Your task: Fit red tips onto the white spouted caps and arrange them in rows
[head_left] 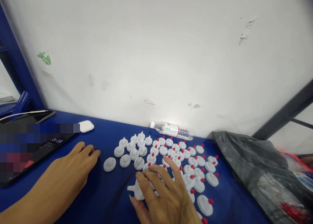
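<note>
Many small white plastic caps (pixel 134 154) lie spread on a blue table (pixel 107 194); those on the right carry red tips (pixel 200 160). My right hand (pixel 166 196) lies over the near caps with fingers spread flat, touching several, and one white cap (pixel 136 189) on its side pokes out under the thumb side. My left hand (pixel 70 172) rests on the table left of the caps, fingers together and stretched forward, holding nothing, near a lone white cap (pixel 109 164).
A clear water bottle (pixel 172 130) lies on its side against the white wall. A dark phone (pixel 36 154) and a white earbud case (pixel 86 126) sit at left. A grey plastic bag (pixel 254 165) covers the table's right end.
</note>
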The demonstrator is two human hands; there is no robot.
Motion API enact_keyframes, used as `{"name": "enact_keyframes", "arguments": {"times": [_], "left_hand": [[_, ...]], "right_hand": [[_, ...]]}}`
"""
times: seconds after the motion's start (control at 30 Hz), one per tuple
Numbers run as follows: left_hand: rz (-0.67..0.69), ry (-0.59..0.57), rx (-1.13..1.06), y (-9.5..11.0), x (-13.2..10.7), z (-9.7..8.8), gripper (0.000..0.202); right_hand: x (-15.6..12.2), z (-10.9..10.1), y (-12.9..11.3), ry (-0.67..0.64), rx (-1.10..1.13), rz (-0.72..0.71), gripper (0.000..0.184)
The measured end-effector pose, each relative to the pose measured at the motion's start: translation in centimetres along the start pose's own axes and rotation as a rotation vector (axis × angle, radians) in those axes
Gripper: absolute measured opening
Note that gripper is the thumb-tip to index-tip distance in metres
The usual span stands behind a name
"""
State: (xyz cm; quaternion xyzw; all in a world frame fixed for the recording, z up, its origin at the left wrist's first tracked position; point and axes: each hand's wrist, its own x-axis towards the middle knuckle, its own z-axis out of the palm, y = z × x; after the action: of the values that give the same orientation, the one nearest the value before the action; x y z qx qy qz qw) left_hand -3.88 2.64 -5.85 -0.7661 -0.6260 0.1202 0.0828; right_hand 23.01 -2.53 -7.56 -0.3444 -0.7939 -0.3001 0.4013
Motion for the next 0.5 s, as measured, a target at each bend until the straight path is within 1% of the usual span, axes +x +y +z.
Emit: {"name": "enact_keyframes", "arguments": {"times": [0.07,0.13,0.2,0.27,0.37,0.5], "left_hand": [[0.042,0.159,-0.101,-0.1,0.1,0.6,0.053],[0.123,0.347,-0.248,0.1,0.2,0.9,0.038],[0.224,0.501,-0.363,0.7,0.2,0.7,0.032],[0.313,0.594,-0.419,1.5,0.2,0.2,0.031],[0.431,0.699,-0.475,2.3,-0.2,-0.1,0.031],[0.624,0.843,-0.551,2.4,-1.1,0.6,0.027]], "right_hand": [[0.0,0.1,-0.2,0.008,0.005,-0.004,0.039],[0.0,0.2,-0.3,0.022,0.001,-0.004,0.039],[0.0,0.2,-0.2,0.025,0.013,-0.005,0.039],[0.0,0.1,-0.1,0.026,0.024,-0.005,0.039],[0.2,-0.2,0.1,0.010,0.018,0.017,0.039],[0.6,-0.4,0.1,0.016,0.025,0.032,0.037]]}}
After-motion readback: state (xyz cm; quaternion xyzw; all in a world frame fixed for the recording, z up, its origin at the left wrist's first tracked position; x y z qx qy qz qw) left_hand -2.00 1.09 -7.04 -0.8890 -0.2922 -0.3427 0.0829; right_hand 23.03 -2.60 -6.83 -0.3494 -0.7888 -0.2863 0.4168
